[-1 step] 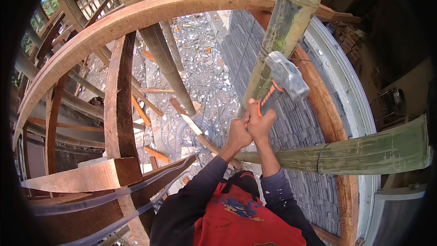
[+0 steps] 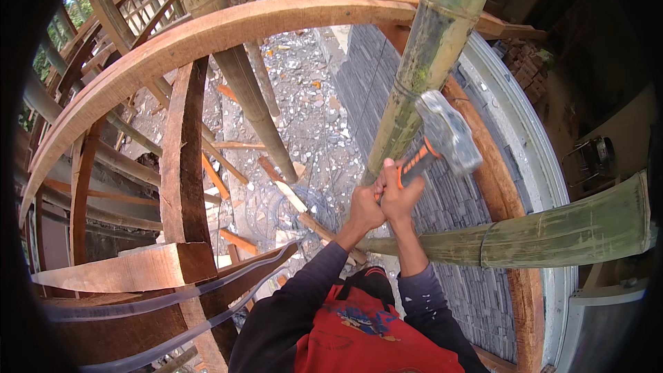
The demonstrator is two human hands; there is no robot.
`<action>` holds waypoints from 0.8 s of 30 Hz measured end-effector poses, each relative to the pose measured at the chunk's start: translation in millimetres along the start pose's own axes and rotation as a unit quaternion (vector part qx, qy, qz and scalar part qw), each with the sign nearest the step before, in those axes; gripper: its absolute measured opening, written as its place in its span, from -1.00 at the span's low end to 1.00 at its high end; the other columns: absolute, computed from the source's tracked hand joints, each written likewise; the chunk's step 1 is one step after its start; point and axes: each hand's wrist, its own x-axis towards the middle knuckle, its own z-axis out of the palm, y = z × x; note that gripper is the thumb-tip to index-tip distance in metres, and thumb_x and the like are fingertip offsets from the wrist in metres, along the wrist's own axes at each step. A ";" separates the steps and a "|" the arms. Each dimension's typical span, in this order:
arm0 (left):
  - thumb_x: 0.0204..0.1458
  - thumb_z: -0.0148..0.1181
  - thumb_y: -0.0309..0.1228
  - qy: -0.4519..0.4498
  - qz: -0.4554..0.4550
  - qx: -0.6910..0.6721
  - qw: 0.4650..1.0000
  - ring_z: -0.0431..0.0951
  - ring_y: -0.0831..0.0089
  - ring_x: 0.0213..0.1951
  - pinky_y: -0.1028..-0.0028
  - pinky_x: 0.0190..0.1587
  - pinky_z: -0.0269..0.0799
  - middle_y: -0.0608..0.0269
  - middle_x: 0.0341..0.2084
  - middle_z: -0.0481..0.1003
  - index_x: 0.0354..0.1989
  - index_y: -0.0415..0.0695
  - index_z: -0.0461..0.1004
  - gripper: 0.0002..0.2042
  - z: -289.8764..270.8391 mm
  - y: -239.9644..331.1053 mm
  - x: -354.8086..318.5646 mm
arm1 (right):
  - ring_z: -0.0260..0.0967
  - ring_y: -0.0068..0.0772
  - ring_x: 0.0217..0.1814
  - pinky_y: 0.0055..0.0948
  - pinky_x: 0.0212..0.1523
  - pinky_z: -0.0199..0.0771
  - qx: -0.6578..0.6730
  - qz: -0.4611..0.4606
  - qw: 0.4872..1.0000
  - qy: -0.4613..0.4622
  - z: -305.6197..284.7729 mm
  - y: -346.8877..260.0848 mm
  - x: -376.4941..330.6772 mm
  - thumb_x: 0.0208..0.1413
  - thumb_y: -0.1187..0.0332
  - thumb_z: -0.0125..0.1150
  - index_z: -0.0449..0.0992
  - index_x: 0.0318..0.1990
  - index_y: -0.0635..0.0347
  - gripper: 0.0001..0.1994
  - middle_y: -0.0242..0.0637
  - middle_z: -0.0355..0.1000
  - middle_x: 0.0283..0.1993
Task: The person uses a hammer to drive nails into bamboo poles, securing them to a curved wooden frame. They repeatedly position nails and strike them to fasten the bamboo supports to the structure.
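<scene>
Both fists are closed together on the black-and-orange handle of a sledgehammer (image 2: 450,134). My right hand (image 2: 402,197) grips nearer its grey steel head, while my left hand (image 2: 366,208) is pressed beside it at the handle's lower end. The head is tilted up and to the right, slightly smeared by motion. Just behind it, a thick upright bamboo pole (image 2: 435,41) overlaps the tool in view; whether they touch, I cannot tell. Below my right hand, a horizontal green bamboo pole (image 2: 552,235) runs out to the right.
A long timber beam (image 2: 228,24) crosses ahead, appearing curved. Wooden posts (image 2: 185,159) and a cut beam end (image 2: 197,262) with a clear hose (image 2: 166,293) stand at left. Rubble and wood scraps cover the ground (image 2: 304,103) far below. A grey stone-clad wall (image 2: 366,76) lies right.
The sledgehammer head has shifted slightly right and down, tipping further over. Both hands remain on the handle. The whole view has moved a little.
</scene>
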 end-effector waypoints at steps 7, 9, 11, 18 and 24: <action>-0.64 0.22 -0.29 -0.018 0.412 -0.039 0.910 0.36 0.31 -0.70 0.38 -0.63 0.21 0.32 -0.81 0.23 -0.77 -0.07 0.20 -0.70 -0.1 161.5 85.4 | 0.00 -0.53 -0.70 -0.47 -0.63 0.13 0.115 -0.407 0.906 0.035 -49.9 -143.6 -30.9 0.21 0.27 -0.22 0.09 -0.44 0.09 -0.80 -0.39 0.02 -0.65; -0.35 0.17 -0.23 -0.101 0.508 -0.045 0.855 0.31 0.40 -0.69 0.44 -0.65 0.12 0.35 -0.75 0.25 -0.72 -0.07 0.21 -0.73 1.2 196.2 97.4 | -0.01 -0.53 -0.69 -0.49 -0.64 0.13 0.125 -0.503 0.854 0.041 -60.4 -170.5 -39.2 0.23 0.19 -0.25 0.09 -0.42 0.09 -0.76 -0.41 0.03 -0.62; -0.26 0.13 -0.18 -0.099 0.543 -0.005 0.834 0.34 0.44 -0.64 0.47 -0.64 0.14 0.39 -0.71 0.29 -0.68 -0.05 0.24 -0.74 1.2 195.2 97.0 | -0.01 -0.53 -0.67 -0.48 -0.63 0.14 0.144 -0.518 0.842 0.034 -59.5 -164.6 -42.0 0.23 0.16 -0.26 0.09 -0.44 0.09 -0.74 -0.42 0.04 -0.60; -0.30 0.31 -0.30 -0.105 -0.242 0.126 0.956 0.51 -0.08 -0.40 0.20 -0.45 0.39 -0.15 -0.54 0.47 -0.47 -0.28 0.49 -0.71 -1.7 14.6 38.2 | 0.09 -0.58 -0.76 -0.50 -0.76 0.09 -0.033 0.151 0.982 0.110 7.9 7.6 17.4 0.08 0.47 0.03 0.23 -0.45 0.27 -0.86 -0.39 0.13 -0.71; -0.33 0.27 -0.29 0.014 0.205 -0.017 0.979 0.42 0.19 -0.62 0.37 -0.56 0.27 0.14 -0.72 0.35 -0.71 -0.16 0.29 -0.73 10.1 100.1 52.5 | 0.05 -0.58 -0.69 -0.51 -0.66 0.17 0.089 -0.238 0.967 0.024 -43.3 -92.6 -14.0 0.14 0.46 -0.12 0.10 -0.49 0.18 -0.83 -0.35 0.11 -0.66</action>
